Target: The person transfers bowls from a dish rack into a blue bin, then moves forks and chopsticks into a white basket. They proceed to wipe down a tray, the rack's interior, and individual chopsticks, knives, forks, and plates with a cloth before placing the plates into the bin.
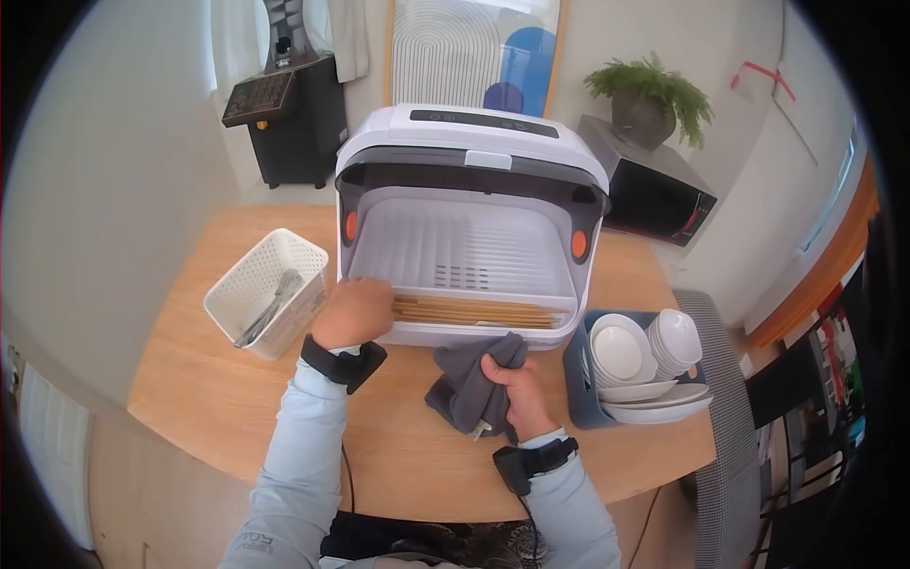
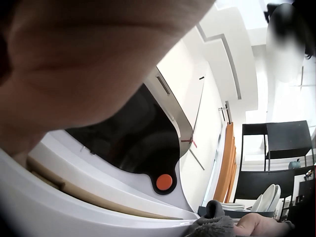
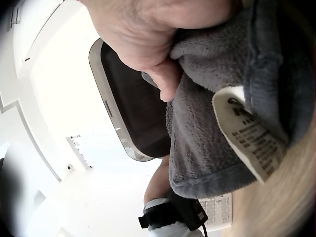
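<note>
A white dish sterilizer cabinet (image 1: 464, 337) with a dark raised lid stands on the table. Along its front trough lies a bundle of wooden chopsticks (image 1: 474, 311). My left hand (image 1: 354, 311) is at their left end, fingers curled down onto them; the fingertips are hidden in the head view. In the left wrist view the chopsticks (image 2: 98, 200) run out from under the fingers. My right hand (image 1: 519, 394) grips a crumpled grey towel (image 1: 464, 384) in front of the cabinet, thumb on top. A printed label (image 3: 247, 133) hangs from the towel in the right wrist view.
To the left stands a white perforated basket (image 1: 313, 308) with metal cutlery (image 1: 270, 308) inside. A blue-grey bin (image 1: 576, 384) at the right holds white bowls (image 1: 621, 353) and plates (image 1: 654, 410). Behind it are a microwave (image 1: 654, 194) and a potted fern (image 1: 645, 114).
</note>
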{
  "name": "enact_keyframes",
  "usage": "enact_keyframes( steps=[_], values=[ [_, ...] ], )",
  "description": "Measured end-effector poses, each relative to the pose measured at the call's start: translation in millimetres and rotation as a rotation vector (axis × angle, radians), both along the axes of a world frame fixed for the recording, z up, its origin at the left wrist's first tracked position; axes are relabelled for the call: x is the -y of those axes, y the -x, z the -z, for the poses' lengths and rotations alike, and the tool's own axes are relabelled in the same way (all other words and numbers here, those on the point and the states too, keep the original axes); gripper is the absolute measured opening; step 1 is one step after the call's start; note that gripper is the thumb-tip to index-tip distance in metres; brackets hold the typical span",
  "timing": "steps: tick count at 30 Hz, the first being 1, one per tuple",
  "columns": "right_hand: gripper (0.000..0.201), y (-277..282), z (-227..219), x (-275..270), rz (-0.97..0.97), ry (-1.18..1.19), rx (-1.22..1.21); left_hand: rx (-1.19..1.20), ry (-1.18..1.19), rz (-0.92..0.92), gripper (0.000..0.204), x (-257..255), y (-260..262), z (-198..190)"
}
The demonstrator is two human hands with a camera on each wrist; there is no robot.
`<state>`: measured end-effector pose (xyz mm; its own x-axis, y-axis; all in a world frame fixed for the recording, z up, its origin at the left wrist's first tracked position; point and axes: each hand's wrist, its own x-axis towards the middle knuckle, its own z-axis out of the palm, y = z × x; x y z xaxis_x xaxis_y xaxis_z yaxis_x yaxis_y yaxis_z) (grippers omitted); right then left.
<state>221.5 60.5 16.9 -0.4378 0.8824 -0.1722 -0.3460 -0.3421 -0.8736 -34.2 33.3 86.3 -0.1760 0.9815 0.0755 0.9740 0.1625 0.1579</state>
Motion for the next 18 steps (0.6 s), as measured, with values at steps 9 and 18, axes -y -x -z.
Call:
enact_keyframes(
  steps=[9, 18],
  values=[
    [0.026, 0.3, -2.6, 0.6, 0.029, -0.032, -0.024, 0.439, 0.138, 0.045, 0.017, 10.6, -2.6, -25.9],
    [0.026, -0.6, -2.6, 1.5, 0.018, -0.002, -0.003, 0.481, 0.114, 0.192, 0.014, -2.0, -6.7, -22.5]
  ],
)
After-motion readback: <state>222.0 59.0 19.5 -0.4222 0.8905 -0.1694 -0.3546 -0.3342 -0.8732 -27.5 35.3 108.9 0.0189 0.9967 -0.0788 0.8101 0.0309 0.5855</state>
